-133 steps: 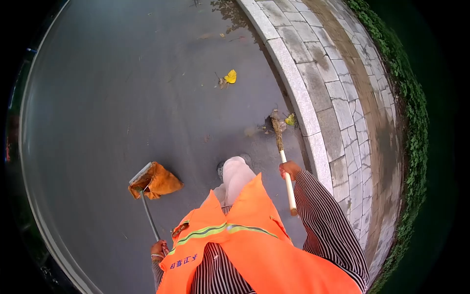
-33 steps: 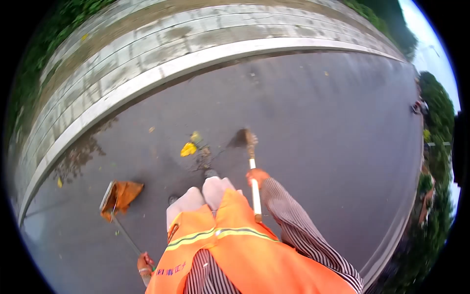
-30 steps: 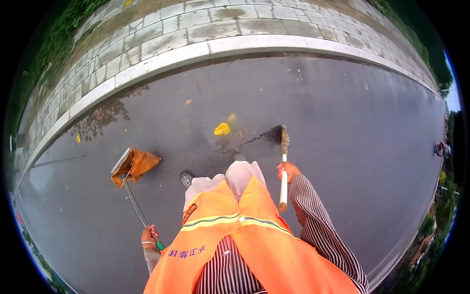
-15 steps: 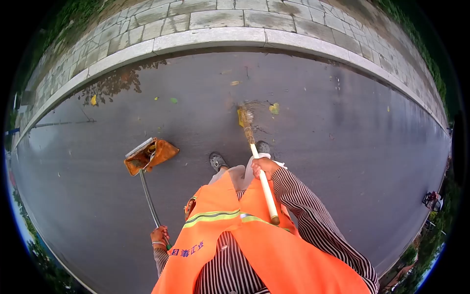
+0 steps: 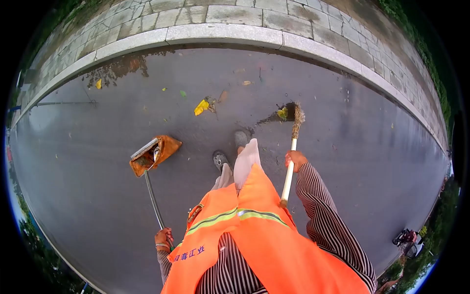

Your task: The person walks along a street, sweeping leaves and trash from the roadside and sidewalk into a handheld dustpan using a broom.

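My left hand [image 5: 164, 237] is wrapped round the metal handle of a long-handled dustpan [image 5: 169, 146], whose orange-brown scoop hangs to the left with some debris inside. In my right hand [image 5: 296, 160] is a broom [image 5: 290, 174] with a pale handle, its worn straw head pointing away from me. The bristles reach the wet road just right of a yellow-green leaf [image 5: 282, 113], which lies by a dark wet patch. Further left, a bright yellow leaf [image 5: 201, 107] lies beside brown leaf bits [image 5: 212, 105].
A pale stone kerb [image 5: 223, 33] with paving behind it curves across the far side. More leaves, such as a yellow one [image 5: 99, 84], are scattered on the road [image 5: 117, 196]. My shoe [image 5: 220, 159] is in mid-view; a parked vehicle [image 5: 409, 242] is at far right.
The broom has swung right, past the yellow-green leaf. The yellow leaf that was at the bristles now lies left of them. One foot has stepped forward; the dustpan has barely moved.
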